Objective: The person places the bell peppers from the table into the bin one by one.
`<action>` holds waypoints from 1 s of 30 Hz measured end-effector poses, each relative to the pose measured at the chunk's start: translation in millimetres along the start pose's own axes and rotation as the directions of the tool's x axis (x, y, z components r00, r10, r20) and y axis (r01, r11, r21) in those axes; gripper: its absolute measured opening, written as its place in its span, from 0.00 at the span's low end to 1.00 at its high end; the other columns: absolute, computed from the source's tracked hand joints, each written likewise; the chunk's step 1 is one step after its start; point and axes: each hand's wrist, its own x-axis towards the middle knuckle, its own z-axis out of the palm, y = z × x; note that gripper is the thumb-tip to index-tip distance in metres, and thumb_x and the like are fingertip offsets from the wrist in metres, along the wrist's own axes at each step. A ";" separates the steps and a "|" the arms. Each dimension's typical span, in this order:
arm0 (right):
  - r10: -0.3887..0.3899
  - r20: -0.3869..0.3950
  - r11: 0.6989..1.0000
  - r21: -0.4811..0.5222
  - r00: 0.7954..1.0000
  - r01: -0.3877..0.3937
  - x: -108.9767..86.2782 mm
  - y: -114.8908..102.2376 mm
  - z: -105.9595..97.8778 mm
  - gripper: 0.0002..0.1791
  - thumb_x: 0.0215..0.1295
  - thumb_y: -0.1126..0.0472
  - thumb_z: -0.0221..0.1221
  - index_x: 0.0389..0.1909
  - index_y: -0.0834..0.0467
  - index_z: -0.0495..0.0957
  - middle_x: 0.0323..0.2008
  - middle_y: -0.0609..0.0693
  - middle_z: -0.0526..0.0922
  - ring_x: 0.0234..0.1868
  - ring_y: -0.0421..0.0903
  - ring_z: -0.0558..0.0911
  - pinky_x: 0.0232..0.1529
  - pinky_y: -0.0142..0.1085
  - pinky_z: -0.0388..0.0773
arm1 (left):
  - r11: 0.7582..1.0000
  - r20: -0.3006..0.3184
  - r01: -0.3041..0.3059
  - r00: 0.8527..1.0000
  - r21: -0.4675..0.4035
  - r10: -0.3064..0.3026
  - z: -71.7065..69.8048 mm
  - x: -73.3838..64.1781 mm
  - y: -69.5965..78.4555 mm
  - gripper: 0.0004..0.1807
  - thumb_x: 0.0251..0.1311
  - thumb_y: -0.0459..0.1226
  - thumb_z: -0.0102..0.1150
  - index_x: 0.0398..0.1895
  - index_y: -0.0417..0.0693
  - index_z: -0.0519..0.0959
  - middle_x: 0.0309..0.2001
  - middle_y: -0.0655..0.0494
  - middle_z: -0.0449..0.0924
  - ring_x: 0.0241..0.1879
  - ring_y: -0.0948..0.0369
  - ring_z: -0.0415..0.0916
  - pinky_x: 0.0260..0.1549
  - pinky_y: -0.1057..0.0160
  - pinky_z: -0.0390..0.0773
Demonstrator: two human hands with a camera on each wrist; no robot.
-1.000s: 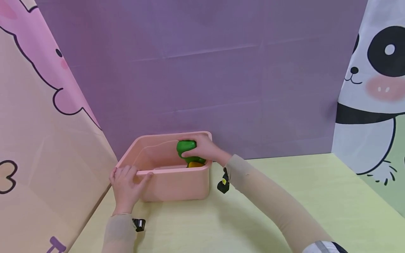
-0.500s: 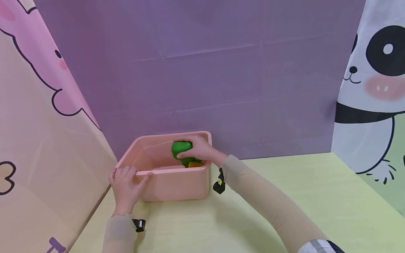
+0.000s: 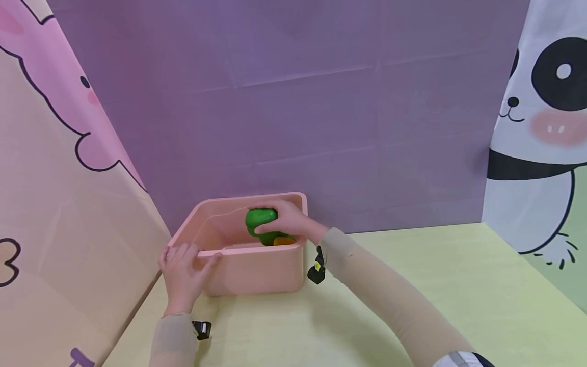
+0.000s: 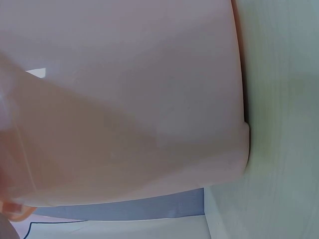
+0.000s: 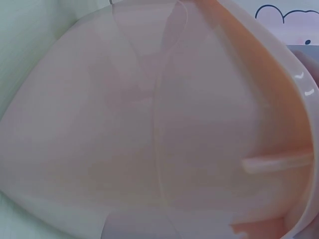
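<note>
A pink plastic bin (image 3: 257, 272) stands on the table against the purple back wall. My left hand (image 3: 183, 272) grips its front left corner, fingers hooked over the rim and thumb stretched along the front. Inside the bin's right part, my right hand (image 3: 291, 220) holds a green bell pepper (image 3: 258, 219), thumb on the near side and fingers over the top. An orange-yellow piece (image 3: 284, 240) shows just below the pepper, mostly hidden by the front rim. Both wrist views are filled by the bin's outer wall (image 4: 129, 99), and the pepper shows in neither.
The pale wooden table (image 3: 390, 265) stretches to the right of the bin. A cartoon-printed panel (image 3: 82, 214) borders the left side, a purple sheet (image 3: 321, 127) the back. On the right stands a panel with a panda (image 3: 532, 199).
My right hand has carried the green bell pepper a little to the left inside the bin, mostly in the first half second. The left hand has stayed on the rim.
</note>
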 end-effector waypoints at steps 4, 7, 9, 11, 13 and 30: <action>-0.022 0.012 0.999 -0.035 1.000 0.022 0.7 0.3 1.3 0.34 0.53 0.56 0.72 0.63 0.47 0.74 0.53 0.44 0.77 0.44 0.45 0.76 0.41 0.37 0.77 | 1.000 -0.015 -0.009 1.000 -0.004 0.009 0.1 -1.3 -0.3 0.35 0.56 0.69 0.50 0.24 0.44 0.72 0.28 0.47 0.73 0.37 0.44 0.66 0.59 0.37 0.48; -0.047 0.013 0.994 -0.099 0.999 0.048 1.2 1.2 1.7 0.33 0.53 0.54 0.72 0.62 0.46 0.75 0.54 0.43 0.77 0.43 0.43 0.76 0.41 0.35 0.76 | 1.000 -0.026 -0.020 0.999 0.000 0.020 0.5 -1.2 -0.6 0.36 0.57 0.70 0.48 0.25 0.43 0.72 0.28 0.46 0.73 0.38 0.43 0.66 0.59 0.36 0.48; -0.063 0.012 0.989 -0.133 0.998 0.064 1.6 2.1 1.8 0.33 0.53 0.54 0.72 0.62 0.45 0.75 0.55 0.43 0.77 0.43 0.42 0.77 0.43 0.34 0.75 | 1.000 -0.029 -0.025 0.999 0.003 0.025 0.8 -1.1 -0.7 0.37 0.57 0.70 0.47 0.25 0.43 0.73 0.29 0.46 0.74 0.38 0.43 0.67 0.59 0.35 0.48; -0.069 0.012 0.986 -0.152 0.998 0.070 1.4 2.4 1.9 0.33 0.53 0.54 0.72 0.63 0.45 0.75 0.56 0.44 0.77 0.44 0.42 0.77 0.44 0.34 0.75 | 1.000 -0.029 -0.026 0.999 0.003 0.026 1.0 -1.1 -0.9 0.36 0.57 0.70 0.48 0.25 0.43 0.73 0.29 0.46 0.74 0.38 0.43 0.67 0.59 0.35 0.48; -0.071 0.014 0.983 -0.168 0.997 0.072 1.2 2.8 1.9 0.33 0.53 0.54 0.72 0.63 0.46 0.74 0.57 0.44 0.77 0.44 0.42 0.77 0.44 0.33 0.75 | 1.000 -0.026 -0.025 0.999 0.004 0.025 1.2 -1.2 -1.1 0.36 0.56 0.69 0.49 0.25 0.43 0.73 0.29 0.46 0.74 0.38 0.43 0.67 0.59 0.35 0.48; -0.031 0.017 0.980 -0.196 0.999 0.034 -0.4 2.3 2.5 0.33 0.54 0.53 0.71 0.63 0.44 0.74 0.56 0.44 0.77 0.44 0.41 0.76 0.44 0.32 0.74 | 1.000 0.010 0.004 1.000 0.007 -0.004 0.8 -2.2 -2.1 0.32 0.55 0.66 0.54 0.26 0.43 0.74 0.30 0.46 0.75 0.40 0.43 0.67 0.60 0.36 0.46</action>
